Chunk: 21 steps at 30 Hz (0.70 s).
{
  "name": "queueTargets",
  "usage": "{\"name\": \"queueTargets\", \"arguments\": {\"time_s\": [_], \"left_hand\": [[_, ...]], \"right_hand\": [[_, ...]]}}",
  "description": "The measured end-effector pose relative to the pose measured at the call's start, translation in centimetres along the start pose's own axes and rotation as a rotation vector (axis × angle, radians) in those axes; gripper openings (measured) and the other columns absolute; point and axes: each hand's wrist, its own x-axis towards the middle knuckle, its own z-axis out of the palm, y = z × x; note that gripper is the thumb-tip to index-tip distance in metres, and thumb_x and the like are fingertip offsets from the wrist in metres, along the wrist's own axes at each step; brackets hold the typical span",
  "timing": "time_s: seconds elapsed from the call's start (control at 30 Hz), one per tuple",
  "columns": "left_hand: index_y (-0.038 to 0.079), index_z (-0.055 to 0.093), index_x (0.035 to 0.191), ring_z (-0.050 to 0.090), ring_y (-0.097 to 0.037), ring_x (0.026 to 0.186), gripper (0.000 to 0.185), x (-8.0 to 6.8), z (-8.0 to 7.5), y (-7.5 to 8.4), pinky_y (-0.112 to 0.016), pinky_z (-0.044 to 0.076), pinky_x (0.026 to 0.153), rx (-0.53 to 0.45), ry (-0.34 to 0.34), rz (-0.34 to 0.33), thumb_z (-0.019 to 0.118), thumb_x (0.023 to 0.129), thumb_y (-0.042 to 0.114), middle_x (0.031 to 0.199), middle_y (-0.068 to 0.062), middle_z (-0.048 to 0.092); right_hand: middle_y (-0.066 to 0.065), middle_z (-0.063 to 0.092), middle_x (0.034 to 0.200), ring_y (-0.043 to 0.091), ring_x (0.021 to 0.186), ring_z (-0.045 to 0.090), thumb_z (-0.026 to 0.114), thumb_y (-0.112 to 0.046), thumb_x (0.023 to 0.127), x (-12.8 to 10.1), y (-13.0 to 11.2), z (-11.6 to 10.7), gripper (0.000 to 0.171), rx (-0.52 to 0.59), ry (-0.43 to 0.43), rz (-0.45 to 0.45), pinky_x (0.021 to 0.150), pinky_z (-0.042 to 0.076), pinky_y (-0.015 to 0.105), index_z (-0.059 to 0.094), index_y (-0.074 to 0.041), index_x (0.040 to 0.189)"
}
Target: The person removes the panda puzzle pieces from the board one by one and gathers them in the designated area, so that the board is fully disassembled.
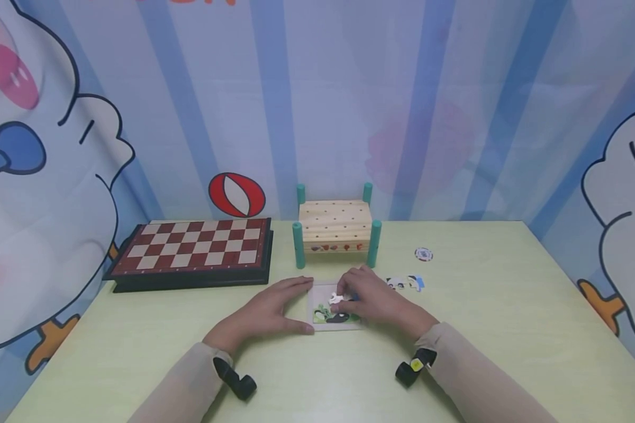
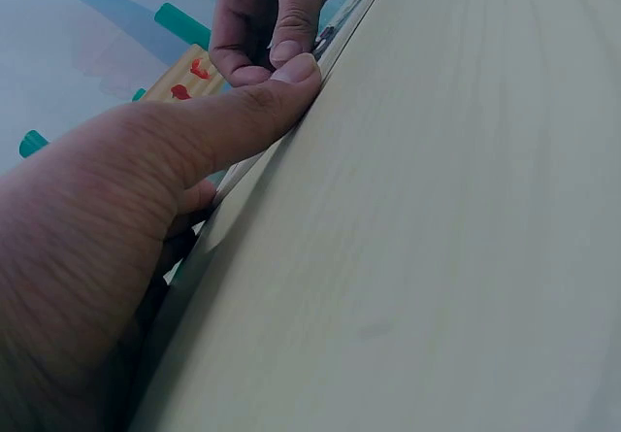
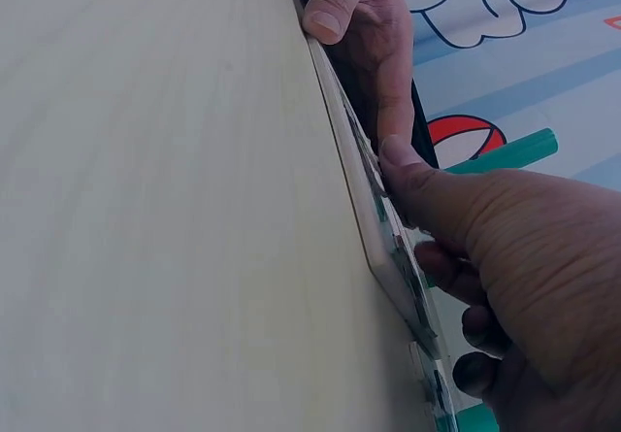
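A small jigsaw puzzle tray [image 1: 338,328] with a pale frame lies on the table, showing a green, black and white picture. My left hand [image 1: 259,317] holds its left side, thumb at the near corner and fingers at the far corner. The left thumb [image 2: 257,112] rests along the frame's edge in the left wrist view. Over the tray, my right hand [image 1: 373,296] pinches a white puzzle piece [image 1: 336,298] between thumb and fingers. The right thumb [image 3: 427,175] is close above the tray in the right wrist view; the piece is mostly hidden there.
Panda-patterned puzzle pieces [image 1: 404,283] lie just right of the tray. A round chip [image 1: 424,254] sits farther back. Behind the tray stands a wooden pegboard [image 1: 336,220] with green legs. A red and white chessboard [image 1: 190,247] occupies the back left, before a printed curtain [image 1: 328,106].
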Motion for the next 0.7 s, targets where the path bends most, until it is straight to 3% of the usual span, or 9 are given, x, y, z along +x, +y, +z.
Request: {"name": "queueTargets", "arguments": {"time_s": [0.2,0.43,0.7], "left_hand": [[0.029,0.038,0.157,0.025,-0.014,0.149,0.099,-0.1,0.0,0.02,-0.048,0.028,0.12,0.001,0.007,0.014,0.07,0.075,0.075,0.161,0.012,0.031],[0.029,0.038,0.157,0.025,-0.014,0.149,0.099,-0.15,0.06,-0.11,-0.047,0.027,0.12,0.003,0.01,0.02,0.07,0.075,0.075,0.162,0.012,0.031],[0.03,0.038,0.157,0.025,-0.015,0.149,0.099,-0.13,0.03,0.0,-0.048,0.027,0.12,0.006,0.01,0.013,0.069,0.075,0.076,0.162,0.011,0.031]], "right_hand": [[-0.009,0.06,0.091,0.012,0.085,0.051,0.078,-0.04,0.088,-0.21,-0.39,-0.22,0.028,0.134,-0.037,0.031,0.073,0.048,0.03,0.058,-0.022,0.098],[-0.014,0.064,0.083,0.007,0.073,0.059,0.075,-0.033,0.092,-0.34,-0.27,-0.02,0.022,0.243,-0.047,-0.015,0.064,0.052,0.028,0.058,-0.023,0.102],[-0.021,0.07,0.088,0.0,0.082,0.064,0.071,-0.029,0.095,-0.36,-0.15,0.05,0.019,0.221,-0.041,-0.043,0.078,0.054,0.027,0.07,-0.021,0.112]]}}
